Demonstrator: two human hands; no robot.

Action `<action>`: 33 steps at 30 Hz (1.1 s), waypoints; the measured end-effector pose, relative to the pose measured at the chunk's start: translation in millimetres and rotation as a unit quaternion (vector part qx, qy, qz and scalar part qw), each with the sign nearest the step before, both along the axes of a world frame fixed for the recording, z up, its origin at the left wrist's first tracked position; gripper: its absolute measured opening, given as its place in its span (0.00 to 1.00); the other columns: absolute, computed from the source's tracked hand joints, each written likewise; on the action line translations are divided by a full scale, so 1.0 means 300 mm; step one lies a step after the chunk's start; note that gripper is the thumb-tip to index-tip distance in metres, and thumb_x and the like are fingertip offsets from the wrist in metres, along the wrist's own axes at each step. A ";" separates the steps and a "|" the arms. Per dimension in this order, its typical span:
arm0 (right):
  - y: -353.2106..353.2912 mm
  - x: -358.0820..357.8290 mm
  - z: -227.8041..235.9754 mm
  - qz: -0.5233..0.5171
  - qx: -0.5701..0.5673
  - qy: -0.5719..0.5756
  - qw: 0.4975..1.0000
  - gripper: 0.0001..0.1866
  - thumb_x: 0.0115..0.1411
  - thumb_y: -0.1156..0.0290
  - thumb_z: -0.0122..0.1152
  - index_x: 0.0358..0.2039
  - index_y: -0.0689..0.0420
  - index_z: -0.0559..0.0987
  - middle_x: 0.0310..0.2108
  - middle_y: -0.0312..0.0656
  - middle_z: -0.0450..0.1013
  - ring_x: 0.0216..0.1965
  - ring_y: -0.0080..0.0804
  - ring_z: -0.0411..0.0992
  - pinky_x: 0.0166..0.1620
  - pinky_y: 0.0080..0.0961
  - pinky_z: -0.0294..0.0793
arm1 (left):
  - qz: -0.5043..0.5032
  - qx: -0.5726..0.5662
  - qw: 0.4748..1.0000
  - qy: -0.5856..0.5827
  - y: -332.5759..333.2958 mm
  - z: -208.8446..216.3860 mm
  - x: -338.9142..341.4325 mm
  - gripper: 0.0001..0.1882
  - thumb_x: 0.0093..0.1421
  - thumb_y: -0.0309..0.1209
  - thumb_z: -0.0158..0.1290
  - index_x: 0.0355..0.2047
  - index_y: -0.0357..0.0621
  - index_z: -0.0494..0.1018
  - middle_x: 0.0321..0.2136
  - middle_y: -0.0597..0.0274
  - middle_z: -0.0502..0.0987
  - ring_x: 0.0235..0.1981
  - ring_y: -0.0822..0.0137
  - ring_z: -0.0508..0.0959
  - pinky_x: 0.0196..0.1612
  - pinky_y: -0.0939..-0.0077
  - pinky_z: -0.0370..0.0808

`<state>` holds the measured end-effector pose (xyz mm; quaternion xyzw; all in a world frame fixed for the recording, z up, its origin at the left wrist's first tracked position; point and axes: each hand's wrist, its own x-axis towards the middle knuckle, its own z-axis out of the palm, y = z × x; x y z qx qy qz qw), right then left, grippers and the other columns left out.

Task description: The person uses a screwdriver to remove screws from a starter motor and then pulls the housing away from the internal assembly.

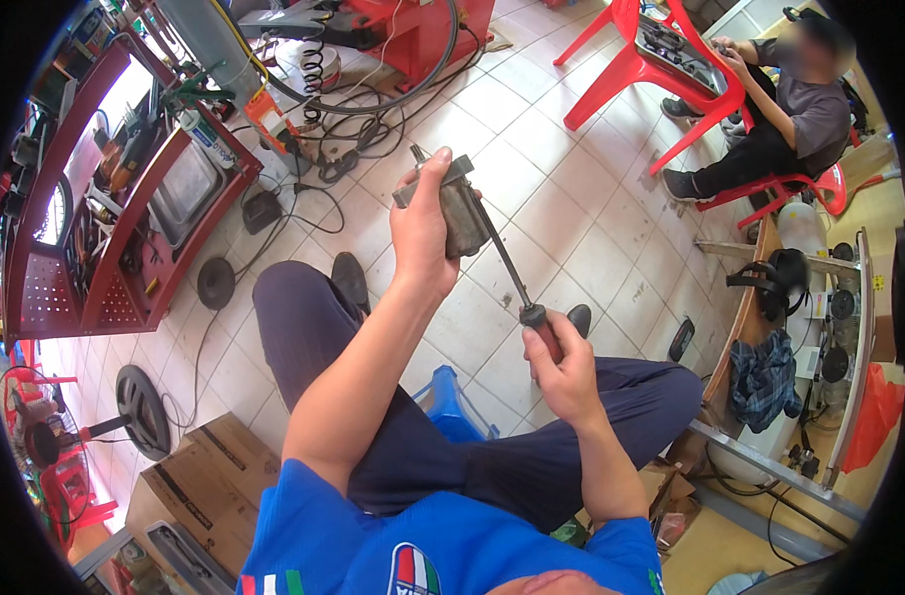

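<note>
My left hand (pixel 419 230) is wrapped round a grey metal part (pixel 462 220) that looks like a small motor, with a roundish body, a flat flange and a thin shaft at its upper end. The thumb lies along the flange. Lower and to the right, my right hand (pixel 565 369) grips a long screwdriver (pixel 504 257) by its reddish-brown handle. The screwdriver's dark shaft slants up and left to the part and runs along its right side. Its tip is at the flange, but I cannot tell whether it touches.
A blue stool (pixel 448 397) stands between my knees. At left are a red tool rack (pixel 105 288), cables on the tiles and a cardboard box (pixel 199 481). Another person (pixel 804 109) sits at far right by a red chair (pixel 661 74); a shelf (pixel 854 357) stands below.
</note>
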<state>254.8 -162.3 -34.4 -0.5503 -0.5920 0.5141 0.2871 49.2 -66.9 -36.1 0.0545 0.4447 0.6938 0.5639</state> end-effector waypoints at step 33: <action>-0.002 -0.002 -0.001 0.042 -0.083 0.289 0.953 0.19 0.74 0.62 0.42 0.57 0.60 0.57 0.48 0.58 0.72 0.40 0.44 0.78 0.47 0.42 0.79 | 0.081 0.016 0.996 -0.023 -0.002 0.051 -0.098 0.23 0.59 0.49 0.59 0.42 0.43 0.71 0.34 0.60 0.73 0.34 0.66 0.76 0.36 0.68 0.78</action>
